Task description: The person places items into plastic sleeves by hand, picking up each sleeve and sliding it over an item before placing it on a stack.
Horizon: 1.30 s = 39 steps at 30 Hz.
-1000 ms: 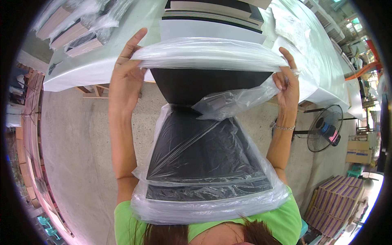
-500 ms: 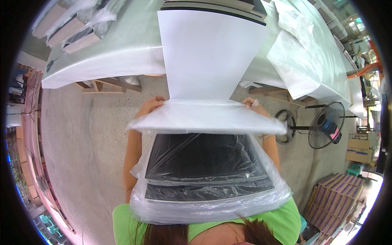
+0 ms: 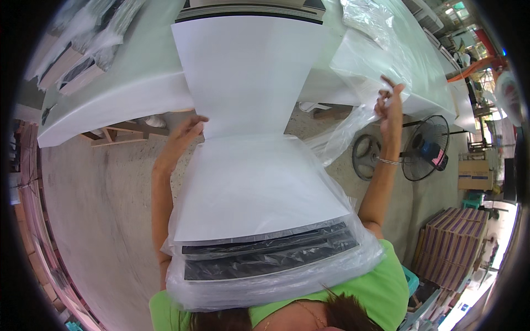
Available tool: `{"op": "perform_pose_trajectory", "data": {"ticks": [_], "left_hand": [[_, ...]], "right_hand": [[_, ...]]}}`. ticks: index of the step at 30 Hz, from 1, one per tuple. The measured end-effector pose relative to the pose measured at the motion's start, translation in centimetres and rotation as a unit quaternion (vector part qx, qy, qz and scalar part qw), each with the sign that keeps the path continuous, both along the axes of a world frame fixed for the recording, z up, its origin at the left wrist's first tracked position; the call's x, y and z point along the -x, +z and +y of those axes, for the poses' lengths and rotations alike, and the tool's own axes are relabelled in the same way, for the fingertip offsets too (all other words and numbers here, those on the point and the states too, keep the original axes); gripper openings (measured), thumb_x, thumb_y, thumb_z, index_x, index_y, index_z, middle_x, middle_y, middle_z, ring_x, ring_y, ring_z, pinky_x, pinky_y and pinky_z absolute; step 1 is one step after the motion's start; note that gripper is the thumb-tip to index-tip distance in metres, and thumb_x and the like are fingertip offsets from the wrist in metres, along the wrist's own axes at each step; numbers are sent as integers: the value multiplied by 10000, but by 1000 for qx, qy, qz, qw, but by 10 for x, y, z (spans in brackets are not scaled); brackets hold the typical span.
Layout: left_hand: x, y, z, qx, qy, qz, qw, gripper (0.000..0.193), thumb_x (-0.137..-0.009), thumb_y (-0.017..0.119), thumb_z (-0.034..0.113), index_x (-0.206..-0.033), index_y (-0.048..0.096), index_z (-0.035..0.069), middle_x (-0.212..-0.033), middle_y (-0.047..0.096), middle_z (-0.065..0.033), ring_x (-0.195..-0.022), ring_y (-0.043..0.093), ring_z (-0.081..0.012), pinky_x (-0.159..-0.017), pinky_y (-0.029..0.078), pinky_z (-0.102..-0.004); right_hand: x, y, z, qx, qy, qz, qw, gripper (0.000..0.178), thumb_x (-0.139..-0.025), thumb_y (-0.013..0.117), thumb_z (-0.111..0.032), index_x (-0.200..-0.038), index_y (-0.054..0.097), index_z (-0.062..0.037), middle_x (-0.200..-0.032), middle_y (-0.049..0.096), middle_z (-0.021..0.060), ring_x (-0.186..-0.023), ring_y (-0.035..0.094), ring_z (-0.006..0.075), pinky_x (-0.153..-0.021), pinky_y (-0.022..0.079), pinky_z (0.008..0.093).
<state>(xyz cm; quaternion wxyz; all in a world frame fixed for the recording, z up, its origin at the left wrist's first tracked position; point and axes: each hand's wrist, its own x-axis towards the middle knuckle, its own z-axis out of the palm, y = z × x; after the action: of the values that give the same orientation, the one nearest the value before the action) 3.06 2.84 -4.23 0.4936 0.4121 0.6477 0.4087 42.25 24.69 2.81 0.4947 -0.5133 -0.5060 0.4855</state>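
Observation:
A large white sheet or panel (image 3: 248, 71) slopes toward me from the table edge. At its near end it meets another white surface (image 3: 254, 182), which lies over black panels (image 3: 270, 259) wrapped in clear plastic (image 3: 276, 292) against my body. Whether the two white parts are one piece, I cannot tell. My left hand (image 3: 187, 132) is beside the left edge where they meet, fingers stretched toward it and holding nothing visible. Out to the right, my right hand (image 3: 388, 102) is closed on the end of a clear plastic film (image 3: 345, 135), drawn out from the bundle's right side.
A table (image 3: 127, 105) with a pale cover spans the far side. Flat boards (image 3: 251, 10) are stacked on it, with plastic-wrapped pieces (image 3: 77, 69) at left and clear plastic bags (image 3: 370, 55) at right. A fan (image 3: 428, 149) and striped cartons (image 3: 450, 248) stand at right.
Both hands have parted from the white edge, the right one swinging far right with plastic film. The translucent layer that crossed between them is gone, and white now covers most of the black panel.

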Motion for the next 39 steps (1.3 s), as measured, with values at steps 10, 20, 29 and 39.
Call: {"op": "perform_pose_trajectory", "data": {"ticks": [10,20,29,39], "left_hand": [[-118,110,64,-164,-178,-44,969,571,-805,651,301,-1246,390,50,-962,550,-110,-893,545,-161,-792,460,-288],[-49,97,36,-123,-75,-49,988,426,-763,701,270,-1063,528,21,-790,576,-44,-737,565,-110,-669,470,-225],[-31,119,60,-195,-54,134,970,746,-815,365,671,-1162,533,33,-1064,563,-110,-999,510,-195,-895,386,-349],[-20,142,79,-120,-184,97,971,418,-805,606,444,-883,666,38,-790,624,-37,-773,539,-116,-796,397,-240]], "right_hand": [[124,97,-87,-141,326,73,932,638,-881,482,-415,-1363,266,-57,-893,356,16,-735,408,92,-768,432,270],[103,63,-58,-133,300,-19,944,796,-666,728,-1,-1345,324,-95,-910,524,37,-857,517,103,-746,452,220],[116,68,-71,-147,410,-63,898,717,-684,717,-23,-1313,379,-87,-860,461,-14,-757,434,69,-683,412,198],[120,69,-82,-122,402,-90,903,592,-682,669,13,-1234,471,-70,-903,495,23,-745,448,89,-685,425,207]]}}
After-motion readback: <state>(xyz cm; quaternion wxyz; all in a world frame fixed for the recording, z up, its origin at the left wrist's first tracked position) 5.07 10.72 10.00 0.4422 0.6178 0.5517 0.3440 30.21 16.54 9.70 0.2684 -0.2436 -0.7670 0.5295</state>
